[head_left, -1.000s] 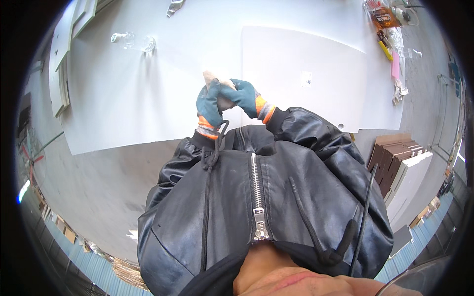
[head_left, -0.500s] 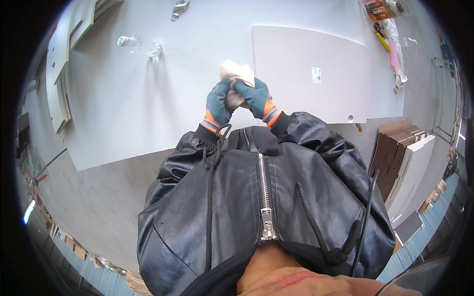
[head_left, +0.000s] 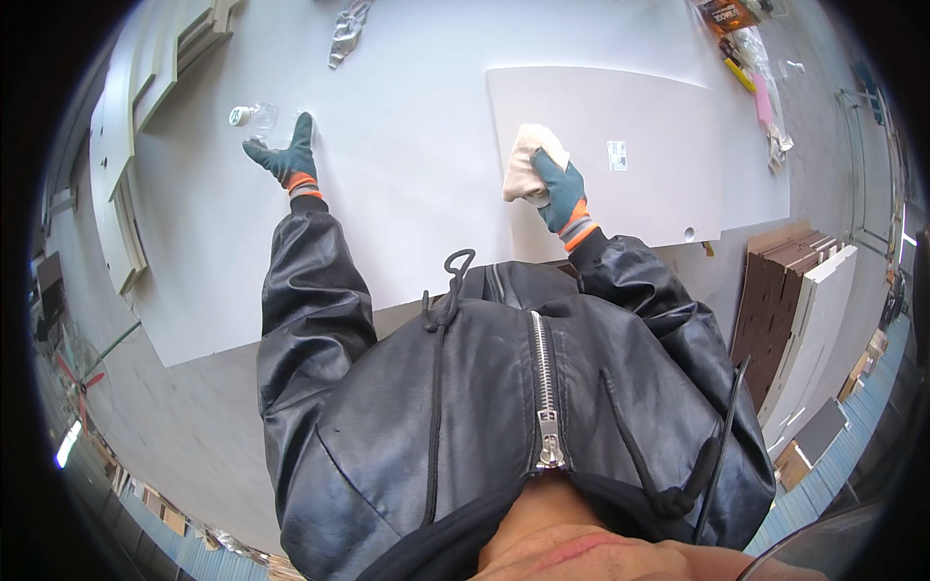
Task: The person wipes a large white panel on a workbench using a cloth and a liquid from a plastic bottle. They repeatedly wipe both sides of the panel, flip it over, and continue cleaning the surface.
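My left hand (head_left: 290, 157), in a dark green work glove with an orange cuff, reaches out to a clear plastic bottle (head_left: 260, 120) with a white cap. The bottle lies on its side on the large white surface (head_left: 407, 165). My thumb and fingers are spread wide at its near side; whether they touch it I cannot tell. A folded cream cloth (head_left: 524, 172) is gripped in my gloved right hand (head_left: 562, 192). That hand is over the left part of a pale grey panel (head_left: 668, 126) with a small white label.
Stacked pale boards (head_left: 118, 165) stand along the left edge. Crumpled silvery wrapping (head_left: 347, 34) lies at the far side. Tools and packets, among them a yellow item (head_left: 739, 76), sit at the far right. Brown and white panels (head_left: 775, 300) lean below the right side.
My hands, earlier together on the cloth in the middle, have parted. The left has moved left to the bottle and opened; the right has carried the cloth right, over the panel.
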Available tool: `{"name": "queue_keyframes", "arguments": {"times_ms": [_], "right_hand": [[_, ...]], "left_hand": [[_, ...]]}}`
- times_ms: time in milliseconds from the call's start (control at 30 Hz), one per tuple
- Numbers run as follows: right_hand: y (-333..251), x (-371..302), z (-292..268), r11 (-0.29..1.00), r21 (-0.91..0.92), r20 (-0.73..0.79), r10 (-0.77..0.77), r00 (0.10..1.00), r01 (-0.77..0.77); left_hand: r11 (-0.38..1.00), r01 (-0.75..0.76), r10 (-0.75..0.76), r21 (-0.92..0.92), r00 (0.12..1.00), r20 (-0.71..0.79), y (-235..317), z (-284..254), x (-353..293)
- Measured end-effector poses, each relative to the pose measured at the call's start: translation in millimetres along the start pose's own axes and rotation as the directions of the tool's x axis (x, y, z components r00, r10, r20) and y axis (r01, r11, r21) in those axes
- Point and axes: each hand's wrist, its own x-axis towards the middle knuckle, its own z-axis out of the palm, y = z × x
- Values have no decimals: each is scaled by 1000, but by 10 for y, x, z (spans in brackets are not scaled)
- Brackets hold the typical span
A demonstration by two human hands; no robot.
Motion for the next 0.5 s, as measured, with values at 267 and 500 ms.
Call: {"name": "queue_keyframes", "arguments": {"times_ms": [267, 500], "right_hand": [[-23, 50, -57, 991, 93, 122, 86, 989, -97], [-98, 118, -12, 999, 25, 69, 38, 997, -40]], "left_hand": [[974, -42, 32, -223, 998, -49, -155, 144, 499], [973, -84, 151, -217, 938, 311, -50, 87, 528]]}}
